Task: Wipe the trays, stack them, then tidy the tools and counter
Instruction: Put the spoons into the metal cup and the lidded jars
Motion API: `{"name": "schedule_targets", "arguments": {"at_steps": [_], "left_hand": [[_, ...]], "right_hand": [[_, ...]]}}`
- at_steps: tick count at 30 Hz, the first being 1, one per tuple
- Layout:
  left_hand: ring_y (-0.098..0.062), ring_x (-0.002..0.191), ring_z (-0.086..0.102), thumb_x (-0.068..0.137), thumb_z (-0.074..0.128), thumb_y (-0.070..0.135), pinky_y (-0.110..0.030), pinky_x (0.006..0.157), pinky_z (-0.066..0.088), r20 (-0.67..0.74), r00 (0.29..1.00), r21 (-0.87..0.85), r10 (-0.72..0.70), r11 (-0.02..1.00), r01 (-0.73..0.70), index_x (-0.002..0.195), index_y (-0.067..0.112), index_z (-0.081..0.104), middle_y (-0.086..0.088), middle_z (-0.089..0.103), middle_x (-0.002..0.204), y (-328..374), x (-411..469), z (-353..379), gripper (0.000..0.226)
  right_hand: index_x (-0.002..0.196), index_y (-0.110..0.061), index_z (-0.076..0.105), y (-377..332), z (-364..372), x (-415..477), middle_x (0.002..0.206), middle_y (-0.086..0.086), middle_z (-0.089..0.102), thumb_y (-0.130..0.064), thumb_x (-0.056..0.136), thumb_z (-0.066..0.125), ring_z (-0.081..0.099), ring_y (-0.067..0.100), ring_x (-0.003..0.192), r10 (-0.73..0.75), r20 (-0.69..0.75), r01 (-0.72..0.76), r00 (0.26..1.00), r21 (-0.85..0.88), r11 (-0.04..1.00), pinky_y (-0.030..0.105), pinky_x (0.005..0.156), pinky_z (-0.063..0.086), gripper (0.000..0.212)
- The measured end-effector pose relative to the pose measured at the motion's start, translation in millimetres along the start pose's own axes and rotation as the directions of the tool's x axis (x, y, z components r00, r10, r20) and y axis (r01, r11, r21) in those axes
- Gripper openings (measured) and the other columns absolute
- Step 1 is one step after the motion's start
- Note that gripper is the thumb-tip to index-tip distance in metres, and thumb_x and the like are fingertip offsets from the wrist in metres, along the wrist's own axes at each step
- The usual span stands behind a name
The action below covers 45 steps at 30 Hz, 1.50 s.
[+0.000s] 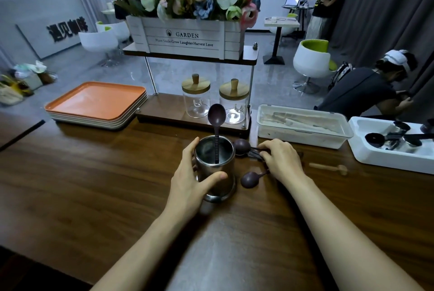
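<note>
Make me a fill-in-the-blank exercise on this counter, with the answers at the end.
The left hand grips the steel cup, in which ____ spoon stands.
The top tray of the stack is ____.
The right hand grips handles of the lying spoons on the cup's ____ side.
Under the flower box stand ____ glass jars.
Missing: one; orange; right; two.

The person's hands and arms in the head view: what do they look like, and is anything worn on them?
The left hand and right hand are bare: no gloves, rings or watch show. The left arm and right arm are bare too, with no sleeve visible down to the picture's lower edge.
</note>
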<state>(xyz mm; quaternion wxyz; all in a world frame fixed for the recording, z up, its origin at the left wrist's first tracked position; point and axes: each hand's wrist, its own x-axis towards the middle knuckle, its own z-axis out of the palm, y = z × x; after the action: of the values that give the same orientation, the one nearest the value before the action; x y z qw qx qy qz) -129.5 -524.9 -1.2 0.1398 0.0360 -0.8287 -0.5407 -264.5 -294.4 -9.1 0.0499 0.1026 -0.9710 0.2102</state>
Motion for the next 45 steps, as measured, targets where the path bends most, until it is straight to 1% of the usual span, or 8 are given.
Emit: {"name": "schedule_targets", "arguments": {"at_steps": [7, 17, 20, 26, 32, 35, 40, 45], "left_hand": [[-0.007, 0.13, 0.055, 0.061, 0.083, 0.065, -0.039, 0.112, 0.047, -0.016, 0.999, -0.016, -0.029, 0.999, 0.028, 0.146, 0.057, 0.029, 0.016, 0.057, 0.142, 0, -1, 2, 0.102], [-0.008, 0.13, 0.054, 0.064, 0.083, 0.066, -0.035, 0.112, 0.045, -0.005, 1.0, 0.005, -0.022, 1.0, 0.022, 0.147, 0.056, 0.027, 0.015, 0.056, 0.144, 3, -2, 1, 0.101], [-0.009, 0.129, 0.054, 0.068, 0.086, 0.057, -0.032, 0.111, 0.044, -0.003, 1.0, 0.013, -0.024, 1.0, 0.024, 0.148, 0.056, 0.027, 0.014, 0.055, 0.145, 3, -3, 0, 0.099], [-0.007, 0.13, 0.053, 0.063, 0.082, 0.065, -0.035, 0.111, 0.046, -0.003, 1.0, 0.028, -0.01, 1.0, 0.01, 0.149, 0.051, 0.028, 0.015, 0.053, 0.145, 3, -3, -1, 0.102], [-0.001, 0.131, 0.047, 0.07, 0.085, 0.057, -0.033, 0.111, 0.042, -0.038, 0.999, 0.086, 0.024, 0.996, -0.02, 0.154, 0.051, 0.022, 0.029, 0.04, 0.145, 8, -4, 1, 0.105], [0.005, 0.133, 0.037, 0.076, 0.079, 0.061, -0.031, 0.111, 0.038, 0.021, 0.998, 0.102, 0.053, 0.993, -0.054, 0.157, 0.047, 0.019, 0.032, 0.031, 0.143, 10, -6, -2, 0.102], [0.003, 0.138, 0.04, 0.079, 0.065, 0.073, -0.041, 0.114, 0.042, 0.069, 0.995, 0.092, 0.076, 0.992, -0.082, 0.152, 0.049, 0.026, 0.028, 0.035, 0.153, 6, -5, -8, 0.086], [0.006, 0.134, 0.046, 0.075, 0.075, 0.066, -0.037, 0.115, 0.041, 0.085, 0.994, 0.031, 0.062, 0.997, -0.065, 0.147, 0.05, 0.032, 0.028, 0.051, 0.143, 5, -2, -12, 0.086]], "right_hand": [[0.109, -0.03, 0.07, 3, 3, -4, 0.108, -0.002, 0.066, -0.034, 0.091, 0.068, 0.056, 0.027, 0.106, -0.026, 0.014, 0.026, 1.0, 0.014, 1.0, 0.037, 0.084, 0.046, 0.018], [0.095, -0.026, 0.059, -2, 5, -11, 0.1, -0.005, 0.056, -0.028, 0.089, 0.066, 0.049, 0.023, 0.1, -0.034, 0.023, 0.034, 0.999, -0.022, 0.999, 0.036, 0.075, 0.041, 0.009], [0.092, -0.027, 0.06, -2, 2, -12, 0.098, -0.008, 0.057, -0.029, 0.089, 0.07, 0.05, 0.022, 0.098, -0.029, 0.026, 0.029, 0.999, 0.007, 1.0, 0.035, 0.074, 0.038, 0.011], [0.09, -0.028, 0.069, -17, -18, -18, 0.089, -0.008, 0.067, -0.032, 0.092, 0.067, 0.058, 0.02, 0.09, 0.017, -0.075, -0.005, 0.997, 0.166, 0.986, 0.035, 0.075, 0.046, 0.005], [0.087, -0.024, 0.073, -42, -49, -23, 0.079, 0.003, 0.071, -0.018, 0.087, 0.074, 0.065, 0.012, 0.075, 0.074, -0.017, -0.041, 0.997, 0.693, 0.72, 0.033, 0.079, 0.051, 0.006], [0.097, -0.019, 0.075, -55, -63, -29, 0.081, 0.002, 0.074, -0.015, 0.09, 0.073, 0.067, 0.011, 0.075, 0.05, 0.013, -0.04, 0.999, 0.813, 0.58, 0.033, 0.073, 0.052, 0.009], [0.099, -0.01, 0.068, -81, -90, -37, 0.084, 0.005, 0.072, -0.012, 0.096, 0.066, 0.066, 0.014, 0.074, 0.06, -0.043, 0.024, 0.997, 0.957, 0.289, 0.021, 0.066, 0.053, 0.005], [0.097, -0.007, 0.065, -96, -89, -31, 0.085, 0.011, 0.073, -0.009, 0.097, 0.064, 0.069, 0.017, 0.072, 0.087, -0.165, 0.128, 0.983, 0.937, 0.325, 0.024, 0.068, 0.057, 0.002]]}}
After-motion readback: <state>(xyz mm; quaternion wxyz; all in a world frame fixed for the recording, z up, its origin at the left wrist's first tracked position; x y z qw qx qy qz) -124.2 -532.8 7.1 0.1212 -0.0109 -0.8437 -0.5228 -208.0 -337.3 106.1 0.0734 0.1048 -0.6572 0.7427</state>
